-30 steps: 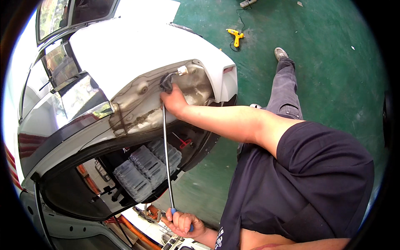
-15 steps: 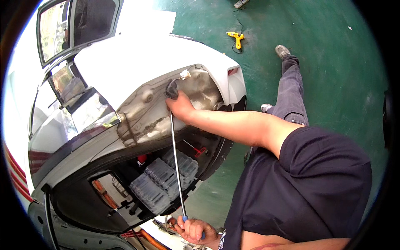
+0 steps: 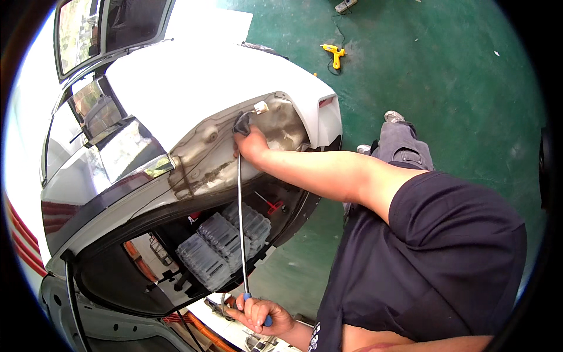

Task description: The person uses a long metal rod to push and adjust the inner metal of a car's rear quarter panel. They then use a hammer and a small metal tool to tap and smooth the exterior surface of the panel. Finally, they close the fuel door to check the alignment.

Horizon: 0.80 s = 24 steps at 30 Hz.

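Observation:
A long metal rod with a blue handle (image 3: 241,223) slants upward across the car's open rear. At its lower end my left hand (image 3: 262,315) is wrapped round the handle, whose blue ends stick out from the fist. My right hand (image 3: 252,145) is closed at the rod's upper end, against the bare inner panel (image 3: 202,154) of the car. From its fingers sticks a dark, crumpled, cloth-like piece (image 3: 241,124). Just beyond that, a white connector (image 3: 261,107) hangs on thin wires. The rod's tip is hidden by my right hand and the dark piece.
Clear plastic cases (image 3: 220,239) and a red-handled tool (image 3: 274,206) lie in the cargo space, under the rod. A yellow glue gun (image 3: 335,55) with a cord rests on the green floor (image 3: 463,88). An open car door (image 3: 105,29) stands at the far left.
My left hand and the handle have shifted a little left and up; my right hand stays at the panel. My far foot has come nearer. The view has moved slightly.

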{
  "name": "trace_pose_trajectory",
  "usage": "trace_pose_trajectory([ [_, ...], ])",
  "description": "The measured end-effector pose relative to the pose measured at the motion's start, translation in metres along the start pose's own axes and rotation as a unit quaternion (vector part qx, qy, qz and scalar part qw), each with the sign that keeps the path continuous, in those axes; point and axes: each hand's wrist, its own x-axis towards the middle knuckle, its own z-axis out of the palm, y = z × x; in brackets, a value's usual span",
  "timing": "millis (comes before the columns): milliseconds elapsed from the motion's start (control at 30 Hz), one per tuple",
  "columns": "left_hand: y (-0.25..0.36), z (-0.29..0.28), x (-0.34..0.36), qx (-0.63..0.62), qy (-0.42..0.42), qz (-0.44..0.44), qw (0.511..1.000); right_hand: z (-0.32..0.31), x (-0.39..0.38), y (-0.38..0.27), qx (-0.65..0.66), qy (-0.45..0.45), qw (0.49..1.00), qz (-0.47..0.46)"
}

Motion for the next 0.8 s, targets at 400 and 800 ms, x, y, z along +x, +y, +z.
trace_pose_trajectory([
  [400, 0.001, -0.013, 0.006, 0.004, 0.004, -0.017, 1.0, 0.002, -0.003, -0.004, -0.015, 0.029, 0.999, -0.022],
  [800, 0.024, 0.0, 0.012, 0.057, 0.006, -0.036, 0.998, 0.006, 0.009, 0.013, -0.134, 0.085, 0.983, -0.093],
])
